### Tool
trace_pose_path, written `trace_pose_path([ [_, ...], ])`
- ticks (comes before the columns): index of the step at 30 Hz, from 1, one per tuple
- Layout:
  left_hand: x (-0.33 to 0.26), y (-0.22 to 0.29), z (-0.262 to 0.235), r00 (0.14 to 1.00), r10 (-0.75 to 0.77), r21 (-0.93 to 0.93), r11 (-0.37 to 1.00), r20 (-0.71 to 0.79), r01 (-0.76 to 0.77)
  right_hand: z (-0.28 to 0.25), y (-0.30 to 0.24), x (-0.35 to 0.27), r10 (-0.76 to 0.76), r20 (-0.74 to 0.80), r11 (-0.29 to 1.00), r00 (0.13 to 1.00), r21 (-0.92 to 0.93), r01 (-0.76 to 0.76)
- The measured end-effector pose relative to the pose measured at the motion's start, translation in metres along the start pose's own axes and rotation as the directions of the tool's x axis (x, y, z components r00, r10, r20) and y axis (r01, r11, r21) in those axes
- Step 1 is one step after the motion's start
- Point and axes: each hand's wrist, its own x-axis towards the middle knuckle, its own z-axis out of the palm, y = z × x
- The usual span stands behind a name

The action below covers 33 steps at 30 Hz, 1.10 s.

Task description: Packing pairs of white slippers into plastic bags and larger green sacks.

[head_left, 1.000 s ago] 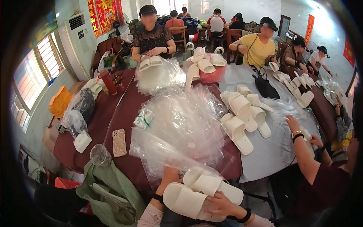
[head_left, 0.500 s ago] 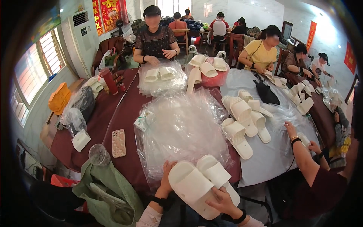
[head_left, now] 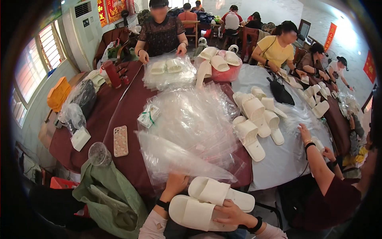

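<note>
My right hand [head_left: 230,214] grips a pair of white open-toe slippers [head_left: 195,211] near the table's front edge, fingers over one strap and the thumb side hidden. The two slippers lie side by side, toes to the left. Just left of them, my left hand [head_left: 176,184] is closed at the near edge of a clear plastic bag [head_left: 181,157], its fingertips partly covered by film. That bag's near edge is raised in a fold above a broad stack of clear bags [head_left: 187,107]. A small white and green box [head_left: 149,116] sits on the stack's left side.
Loose white slippers [head_left: 254,115] lie right of the stack. A phone [head_left: 121,141], a clear plastic cup [head_left: 99,154] and a green sack [head_left: 111,195] are on the left. Across the table, a person [head_left: 161,34] handles bagged slippers. A co-worker's arm [head_left: 320,161] reaches in from the right.
The slippers have come down and turned more level in my right hand. My left hand has moved from beside them to the bag, whose edge has lifted. The person opposite now holds the bag's edges.
</note>
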Motion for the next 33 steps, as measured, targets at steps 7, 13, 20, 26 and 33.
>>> trace_pose_path([
  [7,-0.062,-0.005,-0.002,0.988,0.147,-0.092,0.984,-0.052,-0.151,0.000,-0.007,0.000,0.057,-0.117,0.967,0.992,-0.241,-0.084],
  [13,-0.005,0.022,-0.043,0.981,0.192,-0.201,0.962,0.007,-0.187,-0.002,0.000,-0.011,0.156,-0.235,0.944,0.959,-0.251,-0.215],
  [20,0.015,0.046,-0.095,0.981,0.159,-0.293,0.949,0.114,-0.120,-0.018,-0.011,-0.002,0.156,-0.407,0.926,0.900,-0.256,-0.276],
  [26,0.024,0.077,-0.087,0.977,0.213,0.337,0.919,0.017,-0.207,-0.015,-0.003,-0.003,0.079,-0.503,0.916,0.861,-0.303,-0.262],
  [33,0.026,0.070,-0.094,0.977,0.166,-0.192,0.972,0.135,-0.139,-0.020,-0.022,0.008,-0.001,-0.437,0.908,0.900,-0.378,-0.182],
])
